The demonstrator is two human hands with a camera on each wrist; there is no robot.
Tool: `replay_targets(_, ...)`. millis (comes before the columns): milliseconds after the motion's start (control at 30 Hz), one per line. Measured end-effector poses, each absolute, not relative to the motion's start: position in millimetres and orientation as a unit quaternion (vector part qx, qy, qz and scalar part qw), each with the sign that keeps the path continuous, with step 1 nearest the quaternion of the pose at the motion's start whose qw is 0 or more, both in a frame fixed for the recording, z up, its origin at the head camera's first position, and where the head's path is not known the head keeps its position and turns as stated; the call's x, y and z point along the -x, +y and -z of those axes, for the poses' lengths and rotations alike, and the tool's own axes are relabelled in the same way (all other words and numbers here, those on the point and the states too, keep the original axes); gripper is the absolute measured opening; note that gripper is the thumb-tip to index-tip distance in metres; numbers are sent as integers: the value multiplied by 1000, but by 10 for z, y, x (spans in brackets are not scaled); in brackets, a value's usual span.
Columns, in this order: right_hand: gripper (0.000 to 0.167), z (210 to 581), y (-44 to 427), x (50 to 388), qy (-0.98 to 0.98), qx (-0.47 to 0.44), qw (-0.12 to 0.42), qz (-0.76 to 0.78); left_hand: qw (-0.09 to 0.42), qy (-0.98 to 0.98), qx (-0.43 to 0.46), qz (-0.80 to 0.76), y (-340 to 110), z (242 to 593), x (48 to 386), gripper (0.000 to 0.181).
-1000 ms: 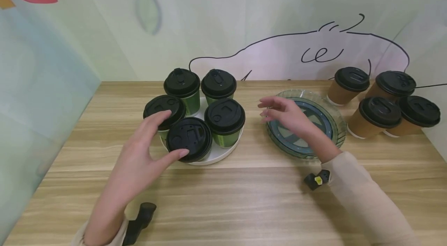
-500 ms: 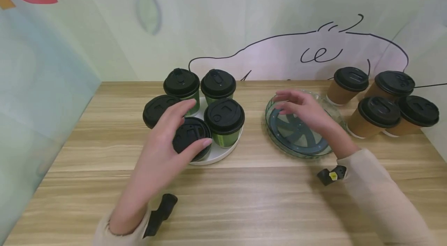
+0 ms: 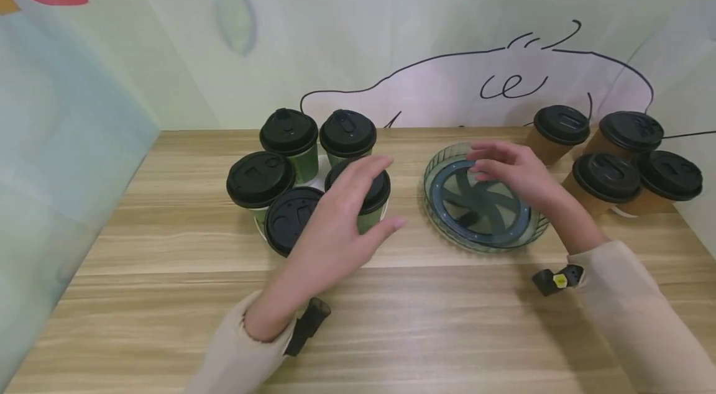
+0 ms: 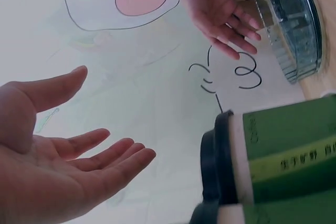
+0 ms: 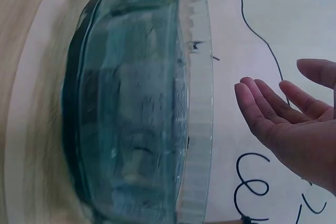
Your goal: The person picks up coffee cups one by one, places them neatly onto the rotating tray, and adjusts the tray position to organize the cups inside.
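My left hand [image 3: 335, 226] hovers with spread, relaxed fingers over the right side of the green paper cups with black lids [image 3: 288, 133]. It touches none of them that I can see, and it hides part of the front and right cups. Those cups stand upright on a white plate [image 3: 321, 179]. In the left wrist view a green cup [image 4: 294, 156] lies apart from the fingers. My right hand [image 3: 517, 173] hangs loosely bent above the right side of a clear, ribbed, bluish glass dish [image 3: 431, 214], holding nothing. The right wrist view shows the dish wall [image 5: 131, 108] apart from the hand.
Several brown paper cups with black lids [image 3: 606, 176] stand at the back right, close to my right forearm. A printed backdrop [image 3: 358, 27] rises along the back edge of the wooden table [image 3: 419, 319]. Another backdrop panel [image 3: 67, 133] borders the left side.
My left hand has moved right across the green cups, uncovering the left one. My right hand has shifted right over the glass dish. The cups stay in place.
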State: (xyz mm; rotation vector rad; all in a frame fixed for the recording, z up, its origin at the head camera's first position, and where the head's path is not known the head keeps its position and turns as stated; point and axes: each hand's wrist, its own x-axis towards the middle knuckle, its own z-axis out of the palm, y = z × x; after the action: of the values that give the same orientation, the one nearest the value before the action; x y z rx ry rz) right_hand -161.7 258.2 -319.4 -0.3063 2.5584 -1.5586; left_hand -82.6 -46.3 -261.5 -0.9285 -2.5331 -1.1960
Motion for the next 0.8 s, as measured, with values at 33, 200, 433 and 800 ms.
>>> replay_targets(33,45,3199,2600,1614,848,98,65,518,89,-854,316,404,-429,2615,841,61)
replay_targets(200,45,3234,2688,1594,850,91,65,514,49,-850,318,417,-251,2651,917,61)
replay_targets(433,43,3286,2774,1572,849,91,57,518,-31,-856,318,406,10,2863,1069,63)
replay_targets(800,43,3251,2854,1487,864,58,61,497,-156,-872,270,377,236,3282,1393,67)
